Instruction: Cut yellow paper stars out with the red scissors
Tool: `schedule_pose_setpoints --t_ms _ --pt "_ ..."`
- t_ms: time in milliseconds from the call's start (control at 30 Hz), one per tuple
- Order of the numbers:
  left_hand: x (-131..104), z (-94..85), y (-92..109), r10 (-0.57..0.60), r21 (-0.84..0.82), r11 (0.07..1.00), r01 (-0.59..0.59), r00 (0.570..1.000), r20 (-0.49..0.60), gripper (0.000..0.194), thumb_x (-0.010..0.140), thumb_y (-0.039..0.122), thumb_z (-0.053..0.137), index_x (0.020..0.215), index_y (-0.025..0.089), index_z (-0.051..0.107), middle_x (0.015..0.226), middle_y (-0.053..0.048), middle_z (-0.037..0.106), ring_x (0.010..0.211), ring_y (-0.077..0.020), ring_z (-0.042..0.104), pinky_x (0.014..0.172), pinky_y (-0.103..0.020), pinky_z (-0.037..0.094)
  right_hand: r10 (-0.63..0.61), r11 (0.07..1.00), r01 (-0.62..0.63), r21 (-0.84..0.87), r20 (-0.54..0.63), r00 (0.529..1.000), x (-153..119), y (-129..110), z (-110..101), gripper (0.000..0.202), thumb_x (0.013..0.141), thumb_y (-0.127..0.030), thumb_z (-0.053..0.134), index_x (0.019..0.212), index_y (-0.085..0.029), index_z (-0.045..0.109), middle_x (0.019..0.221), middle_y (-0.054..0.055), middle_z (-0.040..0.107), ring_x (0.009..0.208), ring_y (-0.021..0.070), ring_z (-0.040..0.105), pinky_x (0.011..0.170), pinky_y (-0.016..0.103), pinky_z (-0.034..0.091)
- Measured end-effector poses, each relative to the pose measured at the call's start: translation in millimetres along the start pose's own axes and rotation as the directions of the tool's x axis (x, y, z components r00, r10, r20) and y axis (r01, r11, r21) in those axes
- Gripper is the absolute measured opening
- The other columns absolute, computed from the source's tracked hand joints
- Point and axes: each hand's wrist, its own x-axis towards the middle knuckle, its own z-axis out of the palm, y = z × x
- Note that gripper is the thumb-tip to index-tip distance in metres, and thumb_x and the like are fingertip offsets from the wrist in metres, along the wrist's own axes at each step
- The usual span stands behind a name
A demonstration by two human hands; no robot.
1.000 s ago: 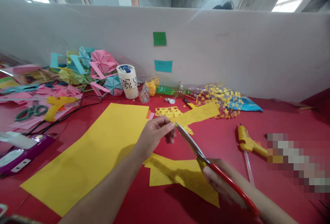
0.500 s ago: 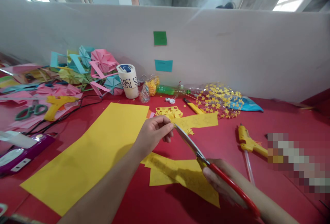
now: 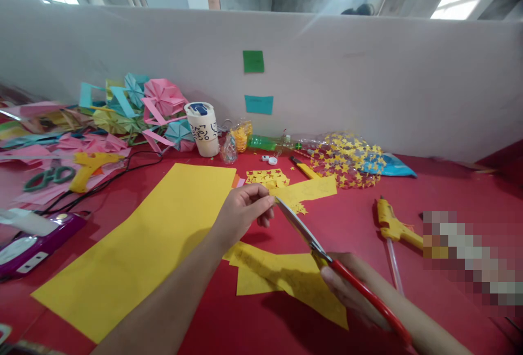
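My left hand (image 3: 249, 208) pinches a yellow paper strip (image 3: 314, 189) that sticks out to the right beyond the fingertips. Faint marks show on the strip. My right hand (image 3: 347, 284) is wrapped round a pair of scissors with red handles (image 3: 368, 298), whose blade tips reach the paper beside my left thumb. The blades look nearly closed. Small cut yellow stars (image 3: 301, 209) lie just behind the blades. Below my hands, more yellow paper pieces (image 3: 294, 279) overlap on the table, and a large yellow sheet (image 3: 163, 224) lies under my left forearm.
A yellow glue gun (image 3: 390, 221) lies right, another glue gun (image 3: 87, 170) left beside green scissors (image 3: 49, 178). Behind are a white cup (image 3: 203, 132), a yellow cutter knife (image 3: 304, 169) and a star-covered clear bottle (image 3: 347, 159). Folded paper decorations (image 3: 163, 99) pile up back left.
The yellow strip's far end has shifted slightly left and up, turning a little. Both hands and the scissors stay almost in place.
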Motion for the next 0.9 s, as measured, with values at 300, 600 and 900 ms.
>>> schedule_pose_setpoints --t_ms 300,600,900 --pt "-0.5 -0.3 -0.3 0.018 0.001 1.0 -0.018 1.0 0.0 0.015 0.081 0.026 0.056 0.07 0.016 0.056 0.058 0.002 0.059 0.047 -0.0082 0.054 0.05 -0.022 0.045 0.003 1.0 -0.004 -0.019 -0.005 1.0 -1.0 -1.0 -1.2 0.046 0.082 -0.06 0.049 0.065 -0.021 0.034 0.055 -0.007 0.028 0.047 0.0071 0.025 0.041 0.019 0.019" --pt "-2.4 2.6 -0.2 0.031 0.033 0.999 -0.033 0.997 0.07 0.021 0.084 0.022 0.051 0.064 0.015 0.056 0.059 0.001 0.057 0.05 -0.0085 0.054 0.051 -0.023 0.045 -0.099 0.99 0.096 -0.102 -0.02 0.995 -0.8 -3.7 -1.0 0.048 0.084 -0.063 0.041 0.064 -0.02 0.034 0.054 -0.006 0.029 0.048 0.0082 0.025 0.042 0.021 0.019" --pt "-4.3 7.5 -0.5 0.035 0.013 0.999 -0.036 0.996 0.088 0.023 0.084 0.024 0.052 0.063 0.015 0.056 0.058 0.001 0.056 0.05 -0.008 0.053 0.052 -0.022 0.044 -0.162 0.986 0.161 -0.046 -0.014 0.987 0.6 -0.7 2.5 0.049 0.086 -0.065 0.035 0.066 -0.021 0.032 0.051 -0.007 0.034 0.042 0.0067 0.028 0.039 0.02 0.019"
